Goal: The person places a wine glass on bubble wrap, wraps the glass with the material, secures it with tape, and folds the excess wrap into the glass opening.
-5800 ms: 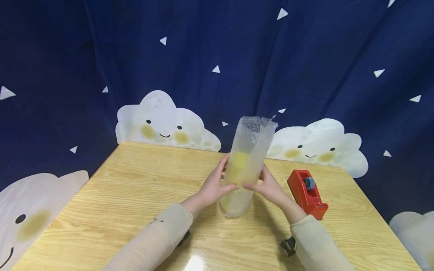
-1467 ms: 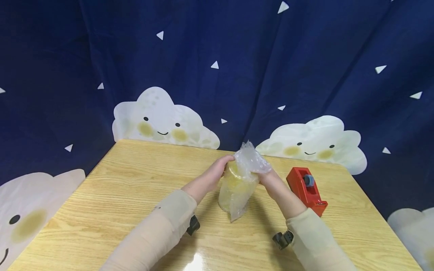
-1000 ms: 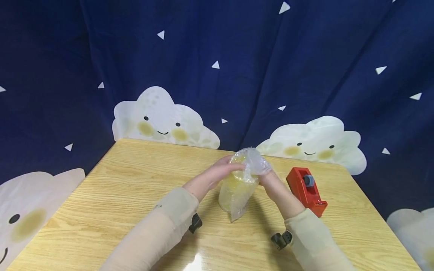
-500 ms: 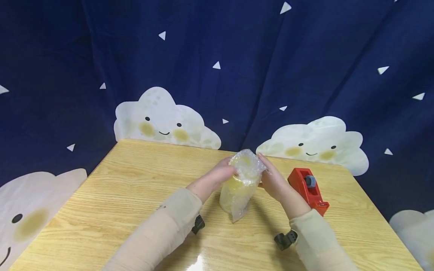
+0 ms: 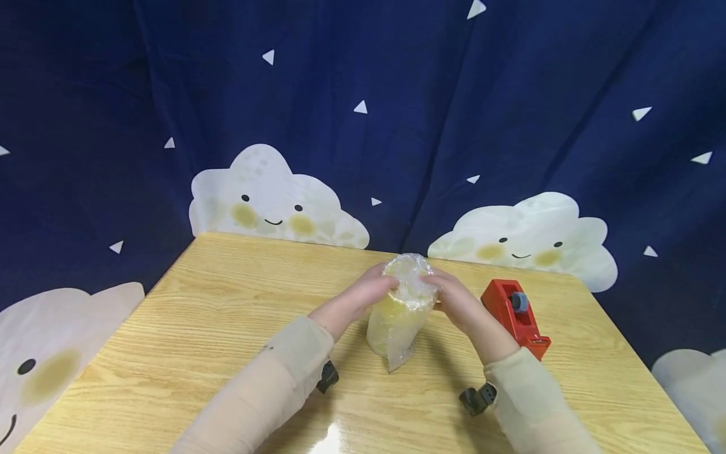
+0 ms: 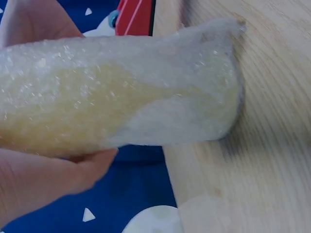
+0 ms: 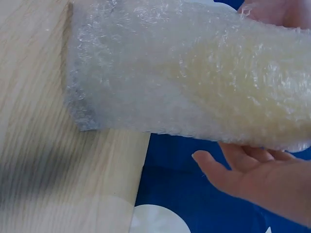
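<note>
A yellow, roughly cylindrical thing wrapped in bubble wrap [image 5: 397, 325] stands on the table, its top end folded in. What the yellow thing is cannot be made out through the wrap. My left hand [image 5: 368, 292] grips the upper left side, thumb on the folded top. On the opposite side my right hand [image 5: 456, 299] holds the upper right, its thumb also on top. The left wrist view shows the lower part of the bubble wrap [image 6: 160, 92] resting on the wood. In the right wrist view the fingers of my right hand [image 7: 262, 174] go behind the bundle.
A red tape dispenser [image 5: 515, 318] with a blue roll of tape [image 5: 518, 302] stands to the right of my right hand. The wooden table [image 5: 255, 296] ends at a dark blue curtain [image 5: 317, 94] with printed clouds. Black cameras [image 5: 478, 400] hang under both wrists.
The tall bubble wrap tube has had its open top folded down over the yellow thing. The upright flap now lies flat, and both thumbs have come onto it. The tape dispenser has stayed put.
</note>
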Action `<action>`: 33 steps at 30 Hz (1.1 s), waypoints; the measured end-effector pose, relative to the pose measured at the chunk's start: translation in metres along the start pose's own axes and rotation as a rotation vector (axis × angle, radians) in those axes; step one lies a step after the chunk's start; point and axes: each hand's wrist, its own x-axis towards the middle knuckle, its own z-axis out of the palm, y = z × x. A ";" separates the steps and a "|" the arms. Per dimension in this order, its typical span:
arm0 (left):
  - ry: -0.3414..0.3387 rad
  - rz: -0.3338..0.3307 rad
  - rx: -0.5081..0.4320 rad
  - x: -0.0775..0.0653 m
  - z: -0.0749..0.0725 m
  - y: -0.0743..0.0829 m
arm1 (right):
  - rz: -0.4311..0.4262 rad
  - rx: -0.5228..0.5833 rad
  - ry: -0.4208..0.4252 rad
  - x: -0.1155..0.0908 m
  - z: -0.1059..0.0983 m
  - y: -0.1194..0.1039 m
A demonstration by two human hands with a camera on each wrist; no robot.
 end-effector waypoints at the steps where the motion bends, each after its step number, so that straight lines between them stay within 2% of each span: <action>1: -0.017 -0.014 -0.023 0.000 -0.001 -0.001 | 0.004 -0.015 0.015 0.000 0.000 -0.001; 4: -0.067 -0.038 -0.090 0.002 -0.006 -0.001 | 0.010 -0.055 0.043 0.001 0.001 -0.004; 6: -0.098 -0.030 -0.125 0.002 -0.008 -0.001 | 0.013 -0.070 0.060 0.001 0.002 -0.006; 10: -0.138 -0.016 -0.104 0.002 -0.010 0.000 | 0.019 -0.073 0.090 0.002 0.004 -0.007; 14: -0.138 -0.027 -0.081 0.002 -0.010 0.000 | 0.029 -0.082 0.115 0.003 0.006 -0.009; 18: -0.118 -0.027 -0.100 0.003 -0.011 0.001 | 0.039 -0.104 0.127 0.003 0.007 -0.012; 24: -0.102 -0.034 -0.012 0.000 -0.006 0.003 | 0.044 -0.157 0.149 0.004 0.010 -0.017; 26: -0.076 -0.041 0.004 -0.001 -0.004 0.003 | 0.046 -0.174 0.155 0.004 0.010 -0.016; 30: -0.024 -0.050 -0.001 -0.001 -0.001 0.004 | 0.044 -0.167 0.100 0.004 0.005 -0.012; 33: 0.001 -0.050 0.002 0.000 0.000 0.005 | 0.019 -0.122 -0.032 0.002 -0.005 -0.008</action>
